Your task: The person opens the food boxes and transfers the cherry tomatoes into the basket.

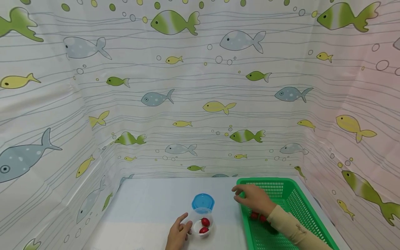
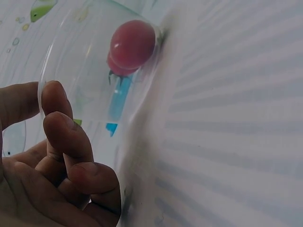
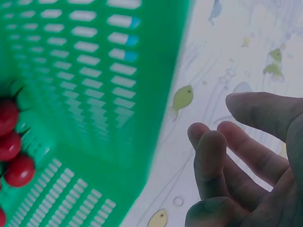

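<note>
A clear plastic bowl (image 1: 195,227) stands on the white table with two red cherry tomatoes (image 1: 205,222) inside. My left hand (image 1: 178,234) is at its left side; in the left wrist view the curled fingers (image 2: 66,135) meet the bowl's rim and hold it there. Over the left edge of the green basket (image 1: 247,225) is my right hand (image 1: 254,199). The right wrist view shows its fingers loosely bent and nothing between them. Several more cherry tomatoes (image 3: 20,170) lie in the basket, partly hidden under the right forearm in the head view.
A blue lid (image 1: 203,201) lies just behind the bowl. White table surface (image 1: 143,208) extends to the left. Fish-patterned sheeting (image 1: 200,86) encloses the back and both sides. The basket's raised wall separates its tomatoes from the bowl.
</note>
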Motion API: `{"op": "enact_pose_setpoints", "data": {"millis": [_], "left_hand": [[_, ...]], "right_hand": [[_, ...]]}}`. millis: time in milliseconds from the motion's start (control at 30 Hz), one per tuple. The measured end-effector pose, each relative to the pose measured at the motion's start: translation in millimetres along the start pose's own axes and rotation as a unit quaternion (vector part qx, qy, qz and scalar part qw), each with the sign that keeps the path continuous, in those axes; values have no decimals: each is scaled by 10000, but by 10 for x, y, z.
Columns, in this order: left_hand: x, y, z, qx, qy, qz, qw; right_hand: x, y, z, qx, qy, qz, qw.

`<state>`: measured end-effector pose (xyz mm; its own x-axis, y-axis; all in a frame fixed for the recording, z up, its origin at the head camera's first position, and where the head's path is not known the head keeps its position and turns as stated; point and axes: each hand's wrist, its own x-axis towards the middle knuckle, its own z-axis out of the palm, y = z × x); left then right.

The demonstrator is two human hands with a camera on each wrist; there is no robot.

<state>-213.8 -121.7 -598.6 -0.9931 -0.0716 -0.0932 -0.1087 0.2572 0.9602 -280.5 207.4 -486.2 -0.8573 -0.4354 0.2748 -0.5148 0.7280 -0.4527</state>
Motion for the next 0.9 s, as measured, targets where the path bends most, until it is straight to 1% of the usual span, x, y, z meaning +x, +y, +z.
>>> {"op": "enact_pose_setpoints", "data": {"millis": [133, 267, 467, 600, 900], "left_hand": [[-7, 12, 0, -33, -30, 21, 10000], [-9, 8, 8, -31, -16, -27, 10000], [-14, 7, 2, -5, 2, 14, 10000], [-12, 7, -2, -11, -4, -22, 10000], [1, 12, -1, 19, -8, -7, 10000]], "right_hand": [[67, -122, 54, -1, -17, -134, 9999], [147, -247, 100, -23, -78, -211, 9997], [249, -421, 193, 170, -537, -83, 9984], [306, -529, 274, 215, -789, -89, 9966], [406, -679, 439, 129, -1073, -164, 9940]]}}
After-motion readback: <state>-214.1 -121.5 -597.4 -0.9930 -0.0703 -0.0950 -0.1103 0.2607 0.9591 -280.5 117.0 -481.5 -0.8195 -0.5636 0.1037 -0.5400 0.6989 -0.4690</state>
